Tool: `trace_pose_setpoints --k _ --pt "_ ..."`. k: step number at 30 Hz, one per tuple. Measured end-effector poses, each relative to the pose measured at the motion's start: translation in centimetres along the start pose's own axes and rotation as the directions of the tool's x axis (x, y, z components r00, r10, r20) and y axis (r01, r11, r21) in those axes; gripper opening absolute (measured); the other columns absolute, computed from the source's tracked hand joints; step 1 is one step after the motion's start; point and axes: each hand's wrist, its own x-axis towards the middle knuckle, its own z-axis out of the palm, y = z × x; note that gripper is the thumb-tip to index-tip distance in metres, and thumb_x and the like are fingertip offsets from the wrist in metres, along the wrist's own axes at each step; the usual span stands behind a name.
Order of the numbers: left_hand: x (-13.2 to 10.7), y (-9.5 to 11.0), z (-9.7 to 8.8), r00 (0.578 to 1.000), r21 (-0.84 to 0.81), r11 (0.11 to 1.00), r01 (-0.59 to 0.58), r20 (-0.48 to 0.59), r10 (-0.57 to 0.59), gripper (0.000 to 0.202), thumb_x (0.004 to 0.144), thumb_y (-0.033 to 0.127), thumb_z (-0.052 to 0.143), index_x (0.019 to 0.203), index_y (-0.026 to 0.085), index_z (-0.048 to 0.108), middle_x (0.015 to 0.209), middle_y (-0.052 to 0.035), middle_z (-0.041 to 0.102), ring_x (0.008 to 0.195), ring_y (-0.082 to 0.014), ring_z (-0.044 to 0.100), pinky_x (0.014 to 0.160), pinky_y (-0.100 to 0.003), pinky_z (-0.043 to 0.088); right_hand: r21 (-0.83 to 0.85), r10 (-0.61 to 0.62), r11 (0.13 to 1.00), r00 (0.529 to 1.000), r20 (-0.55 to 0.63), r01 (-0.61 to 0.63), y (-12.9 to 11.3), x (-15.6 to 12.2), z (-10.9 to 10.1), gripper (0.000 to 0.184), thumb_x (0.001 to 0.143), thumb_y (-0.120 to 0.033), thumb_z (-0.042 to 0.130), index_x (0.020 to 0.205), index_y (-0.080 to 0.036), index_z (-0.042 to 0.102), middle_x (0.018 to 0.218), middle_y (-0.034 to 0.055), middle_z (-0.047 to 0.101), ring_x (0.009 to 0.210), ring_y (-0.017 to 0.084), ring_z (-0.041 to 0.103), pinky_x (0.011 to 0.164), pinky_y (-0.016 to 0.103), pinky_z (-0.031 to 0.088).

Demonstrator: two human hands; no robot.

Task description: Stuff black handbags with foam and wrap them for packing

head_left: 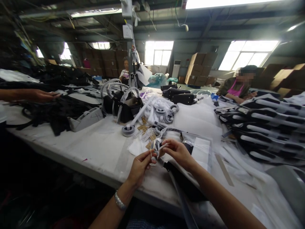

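Observation:
In the middle of the head view, my left hand (140, 165) is closed, with thumb and fingertips pinching a thin white string (151, 154). My right hand (178, 152) is closed too, fingertips pinching a narrow white strip (163, 147) beside a bag handle (156, 144) in clear wrapping. The handle appears to belong to the black handbag (184, 183) lying below my right forearm at the table's near edge. Its far side is hidden behind that arm. Just beyond my hands lie brown paper tags (144, 128) and white packing pieces.
Rolled grey straps (128, 130) and black handbags (128, 106) stand farther back on the white table (95, 143). Stacked black-and-white bag parts (267, 127) fill the right side. Another person's hand (45, 95) reaches in from the left; a person in a pink apron (235, 87) sits across.

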Motion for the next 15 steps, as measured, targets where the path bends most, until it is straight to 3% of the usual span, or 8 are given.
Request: trace_pose_setpoints --k 3,7,10,15 --pt "0.4 -0.5 0.2 0.999 0.009 0.999 -0.032 -0.024 0.032 0.040 0.074 0.041 0.083 0.105 0.016 0.077 0.098 -0.0094 0.075 0.065 -0.0091 0.061 0.047 -0.016 0.032 0.000 0.051 0.999 0.998 0.024 -0.051 0.1 0.4 -0.1 0.028 0.080 -0.043 0.075 0.088 -0.017 0.066 0.082 0.0032 0.072 0.076 0.018 0.069 0.078 0.034 0.055" --pt "0.3 -1.2 0.0 0.995 0.010 0.996 -0.087 -0.042 0.088 0.037 0.076 0.043 0.081 0.102 0.016 0.079 0.090 -0.0072 0.076 0.078 -0.0126 0.063 0.065 -0.018 0.044 -0.233 0.034 0.972 0.995 0.089 -0.012 -0.9 0.7 0.3 0.023 0.086 -0.039 0.068 0.092 -0.018 0.074 0.088 0.0045 0.075 0.085 0.020 0.069 0.083 0.033 0.054" --pt "0.1 -1.3 -0.1 0.994 0.000 0.994 -0.108 -0.018 0.108 0.038 0.076 0.043 0.081 0.103 0.017 0.079 0.093 -0.0069 0.077 0.086 -0.0168 0.065 0.076 -0.023 0.048 -0.408 0.029 0.913 0.994 0.108 0.017 -1.7 1.0 0.8 0.028 0.087 -0.034 0.066 0.111 -0.022 0.074 0.097 0.0032 0.076 0.091 0.021 0.070 0.088 0.033 0.052" --pt "-0.2 -0.7 0.0 0.993 -0.016 0.994 -0.105 0.060 0.106 0.043 0.079 0.045 0.079 0.110 0.016 0.077 0.105 -0.0106 0.076 0.098 -0.0238 0.068 0.090 -0.033 0.050 -0.661 0.087 0.749 0.982 0.167 0.046 -3.6 1.9 1.6 0.061 0.087 -0.025 0.064 0.146 -0.028 0.050 0.083 -0.0018 0.074 0.075 0.017 0.067 0.073 0.026 0.049"
